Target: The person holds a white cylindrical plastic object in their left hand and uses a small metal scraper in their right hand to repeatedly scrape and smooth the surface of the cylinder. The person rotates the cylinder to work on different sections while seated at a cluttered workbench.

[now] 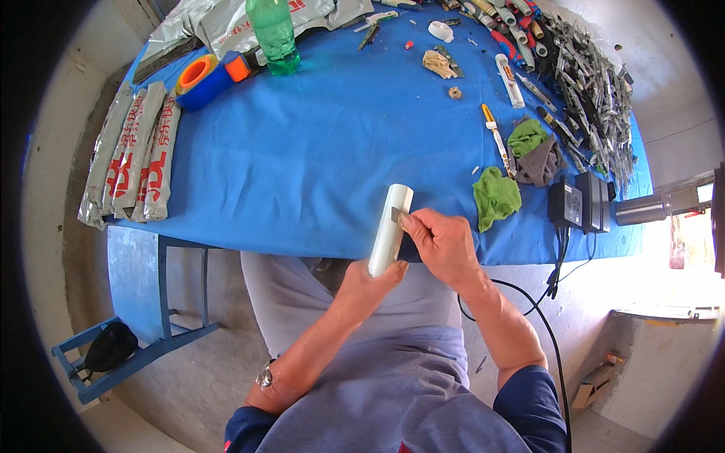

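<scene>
My left hand [371, 286] is closed around the lower end of a white, tube-shaped object [391, 226], which slants up and slightly right over the table's near edge. In my right hand [439, 240], pinched between thumb and fingers, is a small flat metal blade or scraper [396, 214]. Its grey end lies against the right side of the white object, near the upper part. To the right, a green cloth [496, 198] rests on the blue tablecloth [317, 153]. What the white object is exactly, I cannot tell.
Wrapped grey packages [161, 170] and a tape roll [195, 76] lie left, near a green bottle [272, 39]. At right are a yellow-and-white pen-like tool [494, 133], black power adapters [566, 201] and a heap of thin metal pieces [595, 96]. A blue chair [136, 283] stands lower left.
</scene>
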### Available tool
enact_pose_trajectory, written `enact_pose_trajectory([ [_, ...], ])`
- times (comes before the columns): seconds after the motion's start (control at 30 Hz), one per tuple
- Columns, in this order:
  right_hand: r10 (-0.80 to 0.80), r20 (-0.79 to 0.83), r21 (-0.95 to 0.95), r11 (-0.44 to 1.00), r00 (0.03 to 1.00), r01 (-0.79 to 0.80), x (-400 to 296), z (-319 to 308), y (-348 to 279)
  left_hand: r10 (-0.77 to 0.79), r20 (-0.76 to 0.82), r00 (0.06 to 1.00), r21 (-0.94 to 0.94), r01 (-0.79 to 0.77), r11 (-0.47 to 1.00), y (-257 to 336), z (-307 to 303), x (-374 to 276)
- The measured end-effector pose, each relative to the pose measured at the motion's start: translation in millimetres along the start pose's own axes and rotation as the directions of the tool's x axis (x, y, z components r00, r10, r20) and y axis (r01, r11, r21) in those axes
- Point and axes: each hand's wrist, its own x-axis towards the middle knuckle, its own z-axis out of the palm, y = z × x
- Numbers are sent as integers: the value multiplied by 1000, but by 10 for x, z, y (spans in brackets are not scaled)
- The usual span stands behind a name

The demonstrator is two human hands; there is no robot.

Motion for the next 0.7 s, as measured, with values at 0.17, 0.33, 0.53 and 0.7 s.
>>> enact_pose_trajectory([
  [0.17,-1,12,-12,1000,1000,1,-66,-15,0,-15,-6,1000,33,15,999,-11,17,6],
  [0.33,-30,3,5,1000,1000,30,-129,-31,38,-3,-2,1000,43,3,999,-16,62,-35],
  [0.53,43,48,64,997,998,-46,-186,-101,35,-26,24,999,97,24,995,-28,49,-56],
  [0.7,-79,24,74,994,997,77,-369,-10,99,12,29,999,79,-15,997,-52,83,-25],
])
